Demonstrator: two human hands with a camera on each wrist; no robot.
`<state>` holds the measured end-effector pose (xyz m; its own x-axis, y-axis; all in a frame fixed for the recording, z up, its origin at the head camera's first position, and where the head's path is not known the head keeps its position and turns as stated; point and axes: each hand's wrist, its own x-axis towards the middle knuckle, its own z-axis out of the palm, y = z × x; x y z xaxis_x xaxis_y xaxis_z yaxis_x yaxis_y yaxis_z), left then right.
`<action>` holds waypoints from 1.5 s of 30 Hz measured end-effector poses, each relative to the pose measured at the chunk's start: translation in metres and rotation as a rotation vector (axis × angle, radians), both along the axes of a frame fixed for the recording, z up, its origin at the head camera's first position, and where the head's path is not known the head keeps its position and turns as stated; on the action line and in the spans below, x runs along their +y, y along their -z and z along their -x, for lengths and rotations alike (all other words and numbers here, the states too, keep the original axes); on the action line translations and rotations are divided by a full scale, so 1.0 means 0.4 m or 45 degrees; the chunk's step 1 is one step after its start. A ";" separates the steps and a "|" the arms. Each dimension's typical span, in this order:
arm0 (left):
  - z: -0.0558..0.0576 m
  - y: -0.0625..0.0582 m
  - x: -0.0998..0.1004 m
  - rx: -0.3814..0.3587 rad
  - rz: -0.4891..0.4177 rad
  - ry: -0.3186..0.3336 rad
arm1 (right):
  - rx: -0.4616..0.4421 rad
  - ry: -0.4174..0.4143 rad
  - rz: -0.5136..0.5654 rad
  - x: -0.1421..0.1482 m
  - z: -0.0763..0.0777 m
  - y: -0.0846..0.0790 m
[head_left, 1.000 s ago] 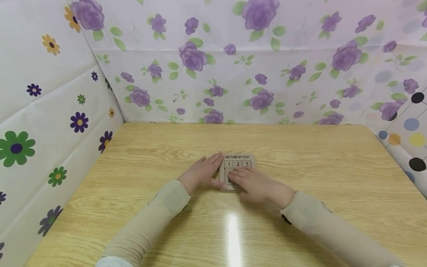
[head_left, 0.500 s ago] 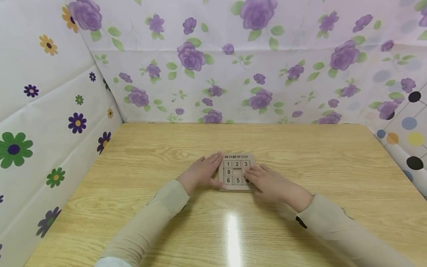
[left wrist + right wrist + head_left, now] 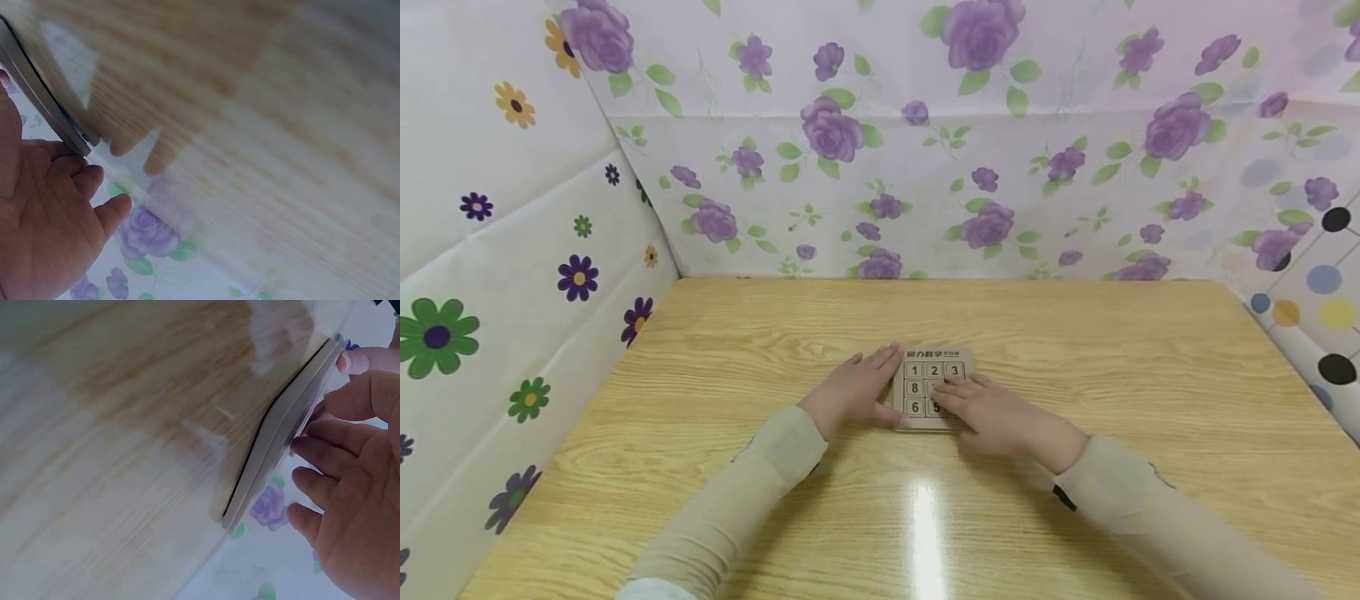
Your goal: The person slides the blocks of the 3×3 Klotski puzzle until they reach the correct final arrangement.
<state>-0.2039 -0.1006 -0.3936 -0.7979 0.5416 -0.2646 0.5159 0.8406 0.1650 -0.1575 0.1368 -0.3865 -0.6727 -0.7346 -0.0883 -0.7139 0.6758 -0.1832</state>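
A beige sliding number puzzle (image 3: 914,369) lies flat on the table, with black printing along its far edge. The digits 1, 2, 3, 8, 6 and part of a 5 are readable; the right hand covers the lower right cells. Along the puzzle's left side rests the left hand (image 3: 853,392), its thumb at the near left corner and fingers by the far left corner. Extended fingertips of the right hand (image 3: 1003,418) touch the tiles near the middle. From the right wrist view, the puzzle's side edge (image 3: 281,428) shows beside the loosely bent fingers.
The wood-grain table (image 3: 760,333) surrounds the puzzle and has a bright reflection near its front. A purple-flowered cloth (image 3: 925,183) hangs behind it. Patterned cloths stand at the left (image 3: 527,292) and right (image 3: 1307,258) sides.
The right hand went right, uncovering a bare middle cell, then came back left. That cell now shows a tile partly under the fingertips. The left hand stays at the puzzle's left side.
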 end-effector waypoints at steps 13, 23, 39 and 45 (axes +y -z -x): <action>-0.001 -0.005 -0.003 -0.004 -0.018 0.010 | 0.107 -0.042 -0.028 0.046 -0.046 -0.011; 0.000 -0.002 0.001 -0.005 -0.016 0.008 | 0.057 0.010 -0.037 0.048 -0.008 -0.004; 0.000 0.005 -0.004 -0.011 -0.013 0.004 | 0.125 -0.002 -0.106 0.011 -0.004 0.007; 0.001 0.005 -0.003 0.002 -0.009 0.004 | 0.059 -0.079 -0.070 -0.011 -0.037 0.005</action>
<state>-0.2044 -0.1017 -0.3957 -0.7965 0.5462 -0.2595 0.5191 0.8377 0.1697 -0.1427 0.1326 -0.3884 -0.6304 -0.7698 -0.0995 -0.7615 0.6382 -0.1134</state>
